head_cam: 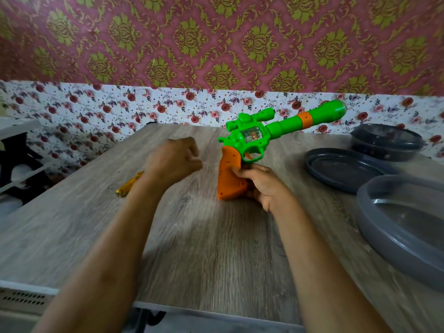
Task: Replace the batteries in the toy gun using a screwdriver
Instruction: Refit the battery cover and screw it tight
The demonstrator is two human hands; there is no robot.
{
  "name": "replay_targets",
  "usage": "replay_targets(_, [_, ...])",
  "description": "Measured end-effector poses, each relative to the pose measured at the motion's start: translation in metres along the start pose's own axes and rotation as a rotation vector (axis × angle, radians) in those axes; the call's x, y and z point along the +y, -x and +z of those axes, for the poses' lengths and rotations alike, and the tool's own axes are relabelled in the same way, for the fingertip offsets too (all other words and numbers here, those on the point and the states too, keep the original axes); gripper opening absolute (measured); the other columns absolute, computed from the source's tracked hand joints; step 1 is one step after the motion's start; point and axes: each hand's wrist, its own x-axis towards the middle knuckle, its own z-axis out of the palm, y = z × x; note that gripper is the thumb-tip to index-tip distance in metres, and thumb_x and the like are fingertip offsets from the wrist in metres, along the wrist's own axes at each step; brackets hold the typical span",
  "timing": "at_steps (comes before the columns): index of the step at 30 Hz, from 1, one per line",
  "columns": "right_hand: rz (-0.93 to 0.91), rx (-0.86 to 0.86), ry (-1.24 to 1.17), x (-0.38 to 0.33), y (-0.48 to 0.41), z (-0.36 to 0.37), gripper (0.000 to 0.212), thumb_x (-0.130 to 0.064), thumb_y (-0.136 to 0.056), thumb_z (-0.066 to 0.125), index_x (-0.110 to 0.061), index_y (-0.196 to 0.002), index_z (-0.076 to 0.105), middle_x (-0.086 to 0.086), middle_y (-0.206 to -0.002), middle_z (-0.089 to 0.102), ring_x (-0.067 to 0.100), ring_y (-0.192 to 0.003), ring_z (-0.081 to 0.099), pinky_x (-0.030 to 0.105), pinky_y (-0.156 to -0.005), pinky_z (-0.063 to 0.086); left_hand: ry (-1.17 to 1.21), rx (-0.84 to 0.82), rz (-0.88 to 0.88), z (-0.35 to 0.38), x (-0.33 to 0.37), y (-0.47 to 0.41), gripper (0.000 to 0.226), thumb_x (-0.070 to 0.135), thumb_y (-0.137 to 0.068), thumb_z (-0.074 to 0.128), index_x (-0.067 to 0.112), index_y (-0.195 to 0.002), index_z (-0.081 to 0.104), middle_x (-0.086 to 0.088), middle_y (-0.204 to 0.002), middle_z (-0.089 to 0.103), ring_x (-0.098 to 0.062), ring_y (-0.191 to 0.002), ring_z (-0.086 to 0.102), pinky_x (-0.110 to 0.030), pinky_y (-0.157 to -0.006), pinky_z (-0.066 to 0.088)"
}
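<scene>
The wall (216, 39) fills the top of the frame with pink and gold patterned paper, and a strip of floral paper (96, 109) runs below it. Beneath that, the wood-grain worktop (204, 248) spreads across the middle and bottom.

At the right edge sits a pale grey round tub (367, 219), cut off by the frame. Just above it lies a dark grey lid (341, 169), flat on the worktop. Behind that, at the upper right, is a dark round container (384, 145) with its own lid on.

The toy gun (252, 135) is right of centre. It has a green body and scope and an orange handle, with the barrel slanting up toward the upper right. Its butt looks to rest on the worktop.

The right hand (262, 186) has its grip closed around the lower part of the orange handle from the right side.

The left hand (175, 162) hovers left of the gun, apart from it. It is blurred, so I can only say its grip looks curled in and empty.

The screwdriver (129, 185), with a yellow handle, lies on the worktop at centre left. The left forearm partly hides it.
</scene>
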Motion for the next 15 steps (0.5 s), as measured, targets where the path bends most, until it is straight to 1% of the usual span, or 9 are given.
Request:
replay_targets(2, [-0.008,-0.003,0.002,0.000,0.000,0.000,0.018,-0.008,-0.080,0.067,-0.012,-0.098,0.064,0.009,-0.100,0.067,0.021,-0.094,0.063,0.040,-0.088,0.052,-0.324,0.063,-0.178,-0.011,-0.016,0.001,0.015,0.028,-0.089,0.061,0.016,-0.097,0.058,-0.007,-0.095,0.064,-0.021,-0.080,0.058,-0.035,-0.073,0.050])
replay_targets(3, [-0.012,-0.009,-0.001,-0.001,0.001,-0.001,0.020,-0.007,-0.080,0.066,-0.011,-0.100,0.063,0.007,-0.094,0.067,0.019,-0.086,0.063,0.036,-0.081,0.053,-0.405,0.049,-0.287,-0.017,-0.025,0.002,0.019,0.030,-0.090,0.060,0.014,-0.100,0.058,-0.009,-0.098,0.063,-0.025,-0.083,0.058,-0.035,-0.072,0.049])
replay_targets(5, [-0.015,-0.024,0.009,-0.001,0.002,0.000,0.022,-0.007,-0.081,0.065,-0.011,-0.102,0.061,0.004,-0.089,0.066,0.013,-0.078,0.062,0.028,-0.069,0.053,-0.430,-0.026,-0.453,-0.022,-0.047,0.001,0.030,0.034,-0.088,0.062,0.010,-0.106,0.057,-0.010,-0.104,0.061,-0.029,-0.093,0.059,-0.036,-0.073,0.047])
replay_targets(6, [-0.011,-0.027,0.020,0.000,0.003,0.000,0.025,-0.007,-0.081,0.065,-0.011,-0.105,0.061,0.005,-0.092,0.066,0.013,-0.078,0.062,0.028,-0.069,0.052,-0.423,-0.082,-0.488,-0.022,-0.060,-0.002,0.036,0.037,-0.086,0.064,0.008,-0.106,0.056,-0.010,-0.104,0.060,-0.029,-0.095,0.059,-0.037,-0.077,0.048])
replay_targets(8, [-0.008,-0.017,0.028,0.001,0.001,0.000,0.037,-0.008,-0.081,0.066,-0.008,-0.117,0.057,0.008,-0.104,0.066,0.014,-0.083,0.061,0.031,-0.075,0.051,-0.416,-0.187,-0.507,-0.021,-0.077,-0.005,0.043,0.042,-0.082,0.067,0.008,-0.105,0.056,-0.009,-0.105,0.059,-0.029,-0.096,0.057,-0.040,-0.086,0.051])
replay_targets(10, [-0.007,-0.004,0.030,0.001,0.000,-0.001,0.044,-0.008,-0.081,0.066,-0.005,-0.123,0.054,0.011,-0.115,0.064,0.018,-0.091,0.061,0.031,-0.079,0.049,-0.420,-0.219,-0.505,-0.018,-0.089,-0.008,0.039,0.042,-0.079,0.070,0.011,-0.097,0.054,-0.007,-0.106,0.059,-0.028,-0.096,0.056,-0.041,-0.089,0.050])
replay_targets(12, [-0.003,-0.005,0.027,0.000,0.000,-0.001,0.046,-0.009,-0.081,0.066,-0.005,-0.125,0.053,0.013,-0.120,0.062,0.020,-0.099,0.060,0.031,-0.080,0.049,-0.426,-0.210,-0.499,-0.017,-0.092,-0.007,0.035,0.036,-0.079,0.070,0.010,-0.100,0.058,-0.007,-0.103,0.058,-0.028,-0.092,0.055,-0.039,-0.086,0.051])
replay_targets(14, [-0.008,-0.012,0.018,0.000,0.000,-0.001,0.042,-0.008,-0.082,0.065,-0.006,-0.123,0.055,0.013,-0.119,0.062,0.020,-0.099,0.059,0.031,-0.079,0.049,-0.375,-0.159,-0.519,-0.015,-0.093,-0.007,0.029,0.022,-0.079,0.069,0.005,-0.103,0.064,-0.014,-0.103,0.063,-0.032,-0.094,0.060,-0.040,-0.083,0.052])
replay_targets(15, [-0.010,-0.015,0.014,-0.001,0.000,-0.001,0.040,-0.007,-0.082,0.065,-0.006,-0.121,0.055,0.013,-0.118,0.063,0.020,-0.096,0.060,0.031,-0.078,0.049,-0.357,-0.150,-0.534,-0.015,-0.091,-0.005,0.024,0.015,-0.078,0.067,0.003,-0.100,0.065,-0.016,-0.101,0.064,-0.033,-0.093,0.062,-0.040,-0.082,0.052])
